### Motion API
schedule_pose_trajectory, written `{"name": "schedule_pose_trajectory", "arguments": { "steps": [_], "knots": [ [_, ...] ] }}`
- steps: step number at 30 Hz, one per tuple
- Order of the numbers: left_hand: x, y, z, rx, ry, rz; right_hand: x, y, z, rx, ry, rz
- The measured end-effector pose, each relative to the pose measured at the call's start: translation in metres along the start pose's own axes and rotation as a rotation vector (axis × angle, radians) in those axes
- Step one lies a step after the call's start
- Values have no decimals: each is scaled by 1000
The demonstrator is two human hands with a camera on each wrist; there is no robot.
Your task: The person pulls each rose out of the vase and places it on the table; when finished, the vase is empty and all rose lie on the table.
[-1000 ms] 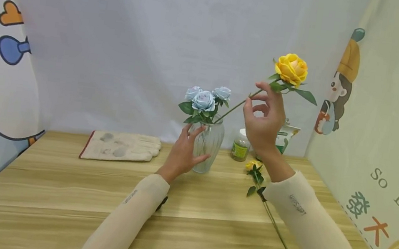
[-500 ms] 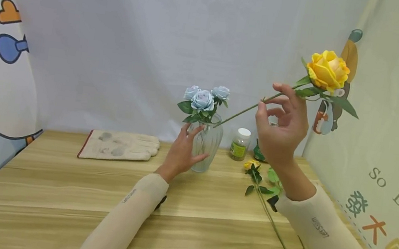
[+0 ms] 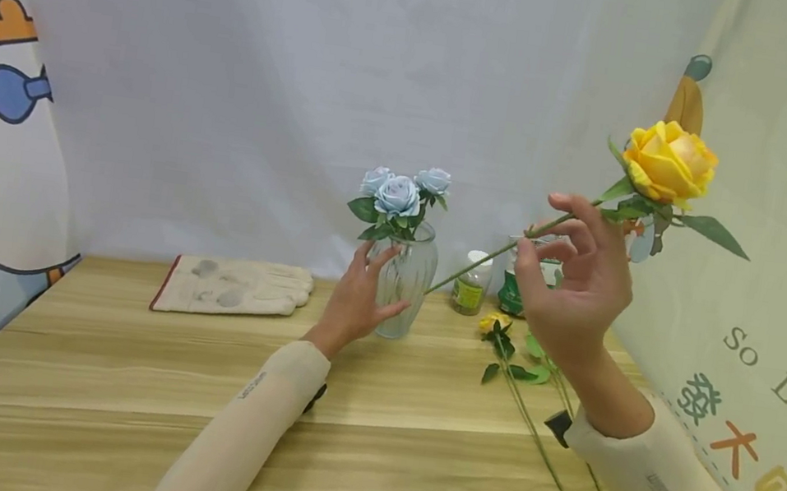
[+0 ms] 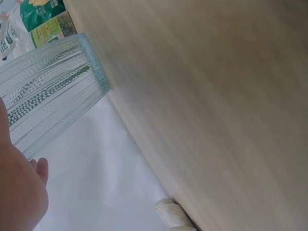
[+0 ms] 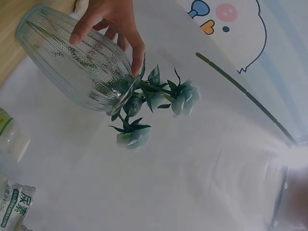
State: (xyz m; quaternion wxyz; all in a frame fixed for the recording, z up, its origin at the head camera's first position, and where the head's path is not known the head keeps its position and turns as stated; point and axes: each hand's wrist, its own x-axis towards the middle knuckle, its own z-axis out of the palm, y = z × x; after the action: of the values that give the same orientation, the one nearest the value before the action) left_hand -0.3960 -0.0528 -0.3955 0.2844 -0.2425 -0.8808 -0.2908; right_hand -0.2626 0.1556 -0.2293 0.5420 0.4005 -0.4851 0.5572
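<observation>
In the head view my left hand (image 3: 354, 298) grips the ribbed clear glass vase (image 3: 409, 281), thumb in front and fingers near the rim. Several pale blue roses (image 3: 398, 196) with green leaves stand in its mouth. My right hand (image 3: 578, 282) pinches the stem of a yellow rose (image 3: 669, 164) between thumb and fingers, with the bloom high at the right. That stem slants down left, and its lower end is outside the vase at its right side. The right wrist view shows the bare stem (image 5: 245, 91) apart from the vase (image 5: 77, 60).
Another yellow rose (image 3: 495, 323) lies on the wooden table (image 3: 363, 474), green stems beside it. Behind stand a white-lidded jar (image 3: 470, 289) and a green-and-white bag (image 3: 510, 290). A cream work glove (image 3: 231, 288) lies at the left. White curtain (image 3: 271, 97) backs the table.
My right hand has moved right and then down with the yellow rose. The stem's lower end has gone from the vase mouth to beside the vase. The left hand keeps its grip.
</observation>
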Motion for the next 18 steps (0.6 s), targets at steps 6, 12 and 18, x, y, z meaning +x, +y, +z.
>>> {"name": "schedule_pose_trajectory", "arguments": {
  "steps": [6,12,18],
  "knots": [
    [0,-2,1,15,-1,-1,-5,-3,-12,27,-104,83],
    [0,-2,0,8,2,-3,-11,0,-28,-10,-246,229],
    [0,1,-2,4,-11,-12,-24,5,-44,-34,-333,388]
  ]
}}
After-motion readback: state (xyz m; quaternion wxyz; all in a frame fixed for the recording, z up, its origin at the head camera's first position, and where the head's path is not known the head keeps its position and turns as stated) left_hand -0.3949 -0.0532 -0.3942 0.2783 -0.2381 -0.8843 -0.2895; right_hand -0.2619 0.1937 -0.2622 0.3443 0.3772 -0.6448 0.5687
